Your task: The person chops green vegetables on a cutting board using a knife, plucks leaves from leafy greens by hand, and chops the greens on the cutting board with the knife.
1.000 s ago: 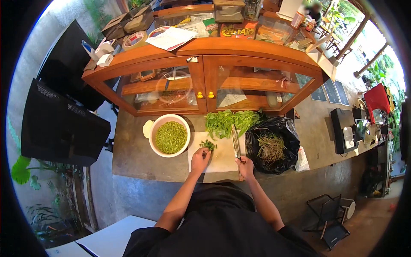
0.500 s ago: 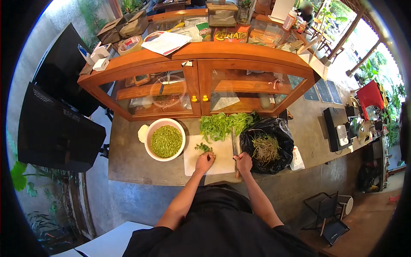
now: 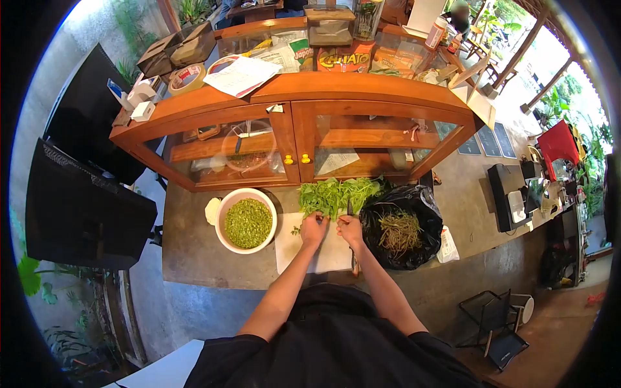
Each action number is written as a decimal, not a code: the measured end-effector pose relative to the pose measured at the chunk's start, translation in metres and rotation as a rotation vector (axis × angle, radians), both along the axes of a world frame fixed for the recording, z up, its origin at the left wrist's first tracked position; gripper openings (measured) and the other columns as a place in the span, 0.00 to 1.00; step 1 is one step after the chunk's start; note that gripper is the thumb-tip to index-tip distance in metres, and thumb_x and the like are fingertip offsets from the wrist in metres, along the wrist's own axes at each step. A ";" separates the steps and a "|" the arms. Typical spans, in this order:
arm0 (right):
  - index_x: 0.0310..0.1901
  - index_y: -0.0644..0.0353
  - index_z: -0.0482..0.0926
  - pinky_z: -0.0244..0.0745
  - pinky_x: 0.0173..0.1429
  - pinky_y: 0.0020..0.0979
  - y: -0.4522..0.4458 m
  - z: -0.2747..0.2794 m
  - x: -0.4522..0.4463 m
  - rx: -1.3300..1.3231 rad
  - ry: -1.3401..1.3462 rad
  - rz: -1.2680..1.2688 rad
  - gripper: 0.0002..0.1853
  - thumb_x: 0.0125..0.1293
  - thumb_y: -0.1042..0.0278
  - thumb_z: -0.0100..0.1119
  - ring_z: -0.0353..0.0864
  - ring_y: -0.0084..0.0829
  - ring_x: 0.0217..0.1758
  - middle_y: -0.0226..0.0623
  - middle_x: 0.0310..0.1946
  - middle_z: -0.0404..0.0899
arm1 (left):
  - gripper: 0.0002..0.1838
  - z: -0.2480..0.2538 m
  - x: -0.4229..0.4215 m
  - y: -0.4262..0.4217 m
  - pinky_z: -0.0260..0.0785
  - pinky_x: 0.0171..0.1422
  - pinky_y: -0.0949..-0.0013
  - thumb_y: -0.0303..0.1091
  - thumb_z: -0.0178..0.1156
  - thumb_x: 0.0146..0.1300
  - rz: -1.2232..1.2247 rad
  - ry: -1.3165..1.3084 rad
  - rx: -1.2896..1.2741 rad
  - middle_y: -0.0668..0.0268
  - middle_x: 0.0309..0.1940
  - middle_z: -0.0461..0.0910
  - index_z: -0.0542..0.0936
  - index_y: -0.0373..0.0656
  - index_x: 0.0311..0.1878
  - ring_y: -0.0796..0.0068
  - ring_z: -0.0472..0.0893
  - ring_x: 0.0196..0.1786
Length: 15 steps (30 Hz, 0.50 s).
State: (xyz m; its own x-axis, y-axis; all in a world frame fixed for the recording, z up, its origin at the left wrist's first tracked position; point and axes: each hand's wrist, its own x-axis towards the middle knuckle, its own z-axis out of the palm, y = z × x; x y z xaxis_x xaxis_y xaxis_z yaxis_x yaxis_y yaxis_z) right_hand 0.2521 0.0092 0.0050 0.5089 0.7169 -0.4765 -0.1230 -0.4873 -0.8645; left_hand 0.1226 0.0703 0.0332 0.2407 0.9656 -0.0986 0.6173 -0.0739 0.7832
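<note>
Both hands are together at the near edge of a pile of leafy greens, over the far end of a white cutting board. My left hand has its fingers curled around some of the leaves. Beside it, my right hand pinches at the greens, its fingertips close to the left ones. A knife lies along the board's right side, partly hidden under my right hand and forearm. A few small leaf bits lie on the board left of my left hand.
A white bowl of chopped green pieces stands left of the board. On the right sits a black plastic bag holding stems, with a white packet next to it. A wooden glass-door cabinet rises behind the greens.
My right hand has let go of the knife and moved left to the greens. My left hand has left the small sprig and moved forward to the pile. The view has tilted slightly.
</note>
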 end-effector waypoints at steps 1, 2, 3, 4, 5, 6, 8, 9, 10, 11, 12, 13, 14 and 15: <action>0.48 0.70 0.80 0.77 0.31 0.25 0.005 0.000 0.000 0.001 0.001 -0.001 0.11 0.68 0.73 0.57 0.80 0.23 0.27 0.36 0.31 0.82 | 0.15 0.002 0.005 0.003 0.76 0.45 0.59 0.44 0.67 0.58 0.020 0.044 -0.036 0.60 0.33 0.85 0.84 0.44 0.43 0.57 0.85 0.39; 0.48 0.70 0.80 0.77 0.30 0.25 0.010 0.000 0.000 -0.039 -0.030 0.035 0.11 0.68 0.73 0.57 0.79 0.22 0.27 0.36 0.31 0.82 | 0.16 0.004 0.008 0.006 0.76 0.45 0.58 0.45 0.67 0.57 0.040 0.089 -0.072 0.60 0.34 0.86 0.84 0.45 0.43 0.57 0.85 0.40; 0.48 0.69 0.80 0.77 0.29 0.26 0.016 0.000 0.000 -0.078 -0.060 0.072 0.11 0.67 0.74 0.58 0.79 0.22 0.27 0.36 0.31 0.81 | 0.16 0.004 0.011 0.010 0.76 0.45 0.58 0.45 0.67 0.57 0.039 0.090 -0.069 0.60 0.34 0.86 0.84 0.45 0.43 0.57 0.85 0.40; 0.48 0.69 0.80 0.77 0.29 0.26 0.020 0.001 -0.001 -0.078 -0.059 0.072 0.11 0.67 0.74 0.58 0.79 0.22 0.27 0.36 0.31 0.81 | 0.15 0.004 0.013 0.012 0.76 0.45 0.58 0.44 0.67 0.57 0.042 0.114 -0.102 0.59 0.35 0.86 0.84 0.46 0.43 0.56 0.84 0.40; 0.47 0.69 0.80 0.77 0.29 0.26 0.024 0.001 -0.002 -0.096 -0.069 0.075 0.10 0.67 0.74 0.58 0.79 0.23 0.26 0.36 0.30 0.81 | 0.14 0.004 0.015 0.014 0.76 0.46 0.57 0.44 0.67 0.57 0.044 0.138 -0.136 0.59 0.36 0.86 0.85 0.47 0.42 0.55 0.84 0.41; 0.46 0.69 0.81 0.77 0.29 0.27 0.025 -0.006 -0.001 -0.115 -0.079 0.078 0.10 0.66 0.74 0.59 0.79 0.23 0.26 0.36 0.30 0.81 | 0.14 -0.001 0.016 0.016 0.76 0.46 0.57 0.44 0.67 0.57 0.042 0.140 -0.137 0.59 0.36 0.86 0.85 0.47 0.42 0.55 0.84 0.41; 0.44 0.69 0.81 0.78 0.29 0.27 0.028 -0.021 0.002 -0.091 -0.137 0.096 0.09 0.66 0.74 0.59 0.79 0.24 0.25 0.37 0.29 0.81 | 0.12 -0.012 0.016 0.020 0.76 0.46 0.57 0.41 0.65 0.58 -0.001 0.169 -0.180 0.58 0.36 0.86 0.85 0.48 0.41 0.53 0.84 0.41; 0.43 0.69 0.81 0.78 0.29 0.28 0.029 -0.016 0.001 -0.064 -0.196 0.114 0.09 0.66 0.73 0.59 0.79 0.24 0.25 0.37 0.29 0.81 | 0.12 -0.017 0.016 0.022 0.76 0.46 0.57 0.41 0.65 0.58 -0.004 0.172 -0.182 0.58 0.36 0.86 0.85 0.48 0.41 0.53 0.84 0.41; 0.43 0.69 0.81 0.78 0.29 0.28 0.028 -0.010 0.000 -0.067 -0.192 0.111 0.09 0.66 0.73 0.59 0.79 0.24 0.25 0.37 0.29 0.81 | 0.11 -0.022 0.015 0.023 0.76 0.46 0.58 0.40 0.65 0.57 -0.017 0.120 -0.162 0.58 0.36 0.86 0.85 0.47 0.41 0.54 0.84 0.40; 0.42 0.69 0.81 0.78 0.29 0.28 0.026 -0.005 0.001 -0.063 -0.185 0.060 0.08 0.66 0.72 0.58 0.78 0.25 0.24 0.37 0.28 0.81 | 0.11 -0.027 0.013 0.023 0.77 0.45 0.59 0.40 0.64 0.57 -0.029 0.067 -0.142 0.57 0.36 0.86 0.85 0.46 0.40 0.55 0.85 0.39; 0.41 0.68 0.81 0.79 0.29 0.28 0.025 0.009 0.000 -0.056 -0.179 0.011 0.08 0.66 0.72 0.58 0.78 0.25 0.22 0.37 0.27 0.80 | 0.11 -0.033 0.010 0.024 0.77 0.45 0.59 0.40 0.64 0.57 -0.029 0.070 -0.142 0.57 0.36 0.86 0.85 0.46 0.40 0.55 0.85 0.39; 0.43 0.69 0.79 0.81 0.35 0.29 0.023 0.015 0.001 -0.055 -0.069 -0.006 0.10 0.66 0.70 0.57 0.80 0.26 0.27 0.37 0.28 0.79 | 0.11 -0.036 0.005 0.024 0.76 0.43 0.62 0.38 0.65 0.57 -0.052 -0.041 -0.147 0.58 0.34 0.86 0.85 0.44 0.40 0.59 0.85 0.36; 0.43 0.69 0.79 0.81 0.35 0.29 0.020 0.022 0.003 -0.054 -0.068 -0.004 0.10 0.66 0.70 0.57 0.80 0.26 0.27 0.37 0.28 0.79 | 0.11 -0.040 0.001 0.024 0.76 0.41 0.64 0.36 0.65 0.57 -0.075 -0.152 -0.151 0.59 0.32 0.86 0.85 0.41 0.40 0.64 0.85 0.34; 0.43 0.69 0.78 0.82 0.39 0.31 0.016 0.026 0.004 -0.052 0.006 -0.028 0.11 0.67 0.69 0.57 0.81 0.27 0.33 0.38 0.30 0.78 | 0.11 -0.035 -0.004 0.022 0.76 0.41 0.64 0.36 0.65 0.57 -0.073 -0.151 -0.151 0.59 0.32 0.86 0.85 0.41 0.40 0.64 0.85 0.34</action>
State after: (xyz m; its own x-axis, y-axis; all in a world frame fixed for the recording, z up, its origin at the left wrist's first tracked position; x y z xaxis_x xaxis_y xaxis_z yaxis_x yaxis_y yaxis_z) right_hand 0.2563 0.0250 0.0313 0.5256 0.6767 -0.5157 -0.1420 -0.5278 -0.8374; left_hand 0.1189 0.0924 -0.0014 0.3327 0.9220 -0.1981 0.4894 0.0108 0.8720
